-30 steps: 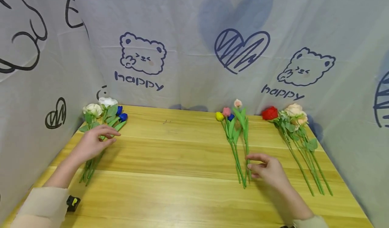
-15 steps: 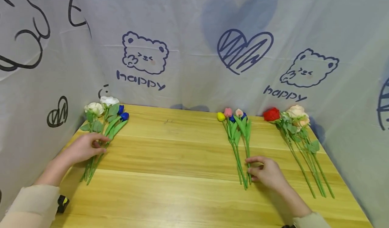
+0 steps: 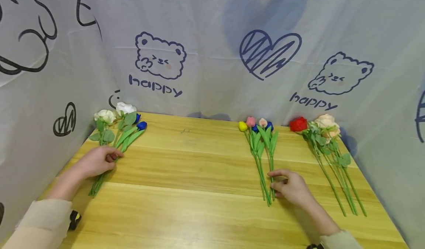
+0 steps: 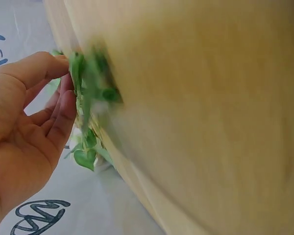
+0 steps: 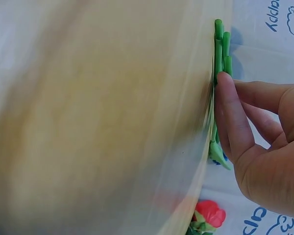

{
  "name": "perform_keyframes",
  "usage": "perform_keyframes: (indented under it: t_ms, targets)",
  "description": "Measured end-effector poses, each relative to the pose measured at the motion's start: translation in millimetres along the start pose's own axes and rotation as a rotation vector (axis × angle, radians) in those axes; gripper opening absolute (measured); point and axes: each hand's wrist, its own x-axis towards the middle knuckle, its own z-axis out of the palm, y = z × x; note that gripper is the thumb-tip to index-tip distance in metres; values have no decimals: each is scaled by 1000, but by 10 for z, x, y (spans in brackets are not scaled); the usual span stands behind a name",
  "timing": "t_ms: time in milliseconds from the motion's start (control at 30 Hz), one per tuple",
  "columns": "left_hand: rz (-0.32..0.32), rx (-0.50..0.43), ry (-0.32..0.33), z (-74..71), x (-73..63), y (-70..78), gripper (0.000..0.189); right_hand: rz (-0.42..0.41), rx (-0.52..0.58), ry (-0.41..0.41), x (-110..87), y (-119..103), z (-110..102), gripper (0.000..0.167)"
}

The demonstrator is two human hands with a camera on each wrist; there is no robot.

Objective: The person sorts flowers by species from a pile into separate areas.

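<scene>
At the left, my left hand (image 3: 101,160) pinches the stems of the blue tulips (image 3: 141,125), with white roses (image 3: 125,108) lying in the same bunch. In the left wrist view its thumb and fingers meet at blurred green stems (image 4: 93,88). My right hand (image 3: 292,188) pinches a tulip stem low down, under the pale pink tulip (image 3: 263,123) and a blue one. Thumb and forefinger close on the green stems (image 5: 219,49) in the right wrist view. Beside them lie a pink tulip (image 3: 250,121) and a yellow tulip (image 3: 242,126).
A red rose (image 3: 298,124) and peach roses (image 3: 327,121) lie together at the right with long stems toward me. All the flowers rest on a wooden table (image 3: 186,212). A white printed cloth (image 3: 206,75) hangs behind and along both sides.
My left hand has come down onto the stems, and the left bunch has shifted slightly. The pale pink tulip at my right hand has been drawn toward me, level with the pink one.
</scene>
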Motion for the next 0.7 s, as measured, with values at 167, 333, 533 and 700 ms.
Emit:
perform_keyframes:
  t_ms: [167, 333, 533, 700]
  targets:
    - [-37, -88, -8, -12, -9, 17, 33, 8, 8, 0, 0, -13, -6, 34]
    - [-55, -137, -6, -29, -24, 6, 33, 17, 14, -1, -5, -18, -8, 34]
    - [-45, -126, 27, -32, -27, 13, 31, 10, 8, -2, -12, -12, -5, 34]
    - [-47, -154, 23, -24, -28, 50, 31, 4, -1, -2, -17, -10, 4, 34]
